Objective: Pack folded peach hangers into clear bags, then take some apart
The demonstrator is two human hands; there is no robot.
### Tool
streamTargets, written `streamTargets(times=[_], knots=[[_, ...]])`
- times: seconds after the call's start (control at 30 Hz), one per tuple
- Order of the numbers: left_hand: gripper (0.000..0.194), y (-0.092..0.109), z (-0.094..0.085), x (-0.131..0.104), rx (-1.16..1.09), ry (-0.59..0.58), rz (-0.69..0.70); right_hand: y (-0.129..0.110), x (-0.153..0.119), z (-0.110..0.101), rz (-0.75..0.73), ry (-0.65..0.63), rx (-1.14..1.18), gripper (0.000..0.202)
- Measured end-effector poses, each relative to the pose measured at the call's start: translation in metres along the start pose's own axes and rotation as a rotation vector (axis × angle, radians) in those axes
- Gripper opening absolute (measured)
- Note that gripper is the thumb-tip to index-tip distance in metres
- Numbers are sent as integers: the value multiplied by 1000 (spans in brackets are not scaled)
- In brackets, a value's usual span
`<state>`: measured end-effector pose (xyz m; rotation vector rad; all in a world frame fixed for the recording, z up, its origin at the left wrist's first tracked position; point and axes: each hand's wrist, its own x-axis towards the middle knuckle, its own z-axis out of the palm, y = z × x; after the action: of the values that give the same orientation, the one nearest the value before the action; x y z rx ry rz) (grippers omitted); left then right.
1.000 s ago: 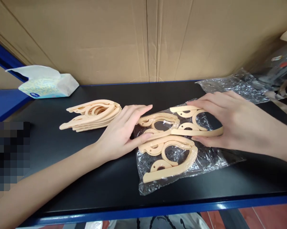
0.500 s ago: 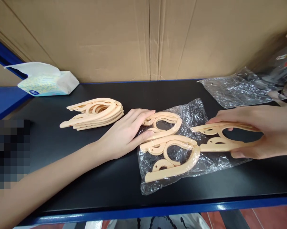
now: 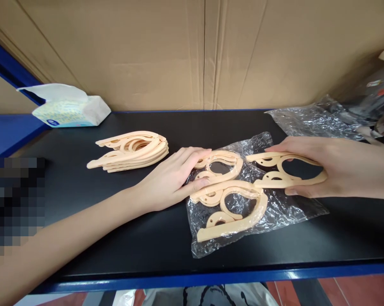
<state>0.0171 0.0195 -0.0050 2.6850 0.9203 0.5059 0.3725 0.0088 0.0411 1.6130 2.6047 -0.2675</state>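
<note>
Two folded beige folding hangers, an upper one (image 3: 232,169) and a lower one (image 3: 232,226), lie flat in a clear plastic bag (image 3: 284,208) on the black tabletop. My left hand (image 3: 175,176) grips the left end of the bagged hangers, thumb and fingers apart over the upper one; its fingertips are partly hidden. From the right, my right hand (image 3: 335,168) holds another folded hanger (image 3: 274,182) between thumb and fingers. That hanger's tips reach over the bag and meet the bagged hangers; whether they are inside the film I cannot tell.
Left of my left hand is a stack of folded hangers (image 3: 134,155). A tissue pack (image 3: 70,111) stands at the back left. More crumpled clear plastic (image 3: 309,121) lies at the back right. Cardboard (image 3: 156,55) rises behind the table, whose front edge (image 3: 179,280) is blue.
My right hand has moved left and slightly away from me, bringing its hanger farther over the bag toward the bagged ones. My left hand stays on the bagged hangers. The view has shifted slightly.
</note>
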Motion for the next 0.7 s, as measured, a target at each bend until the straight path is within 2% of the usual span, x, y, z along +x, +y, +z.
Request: streamTargets(times=[0.23, 0.3, 0.6, 0.7], knots=[[52, -1, -1, 0, -55, 2, 6, 17, -2, 1, 66, -119, -15, 76], [51, 0, -2, 0, -61, -1, 10, 19, -2, 2, 63, -113, -14, 75], [50, 3, -2, 0, -58, -20, -26, 3, -4, -9, 6, -49, 84, 79], [50, 2, -2, 0, -68, -17, -17, -3, 0, -8, -25, -67, 113, 78]])
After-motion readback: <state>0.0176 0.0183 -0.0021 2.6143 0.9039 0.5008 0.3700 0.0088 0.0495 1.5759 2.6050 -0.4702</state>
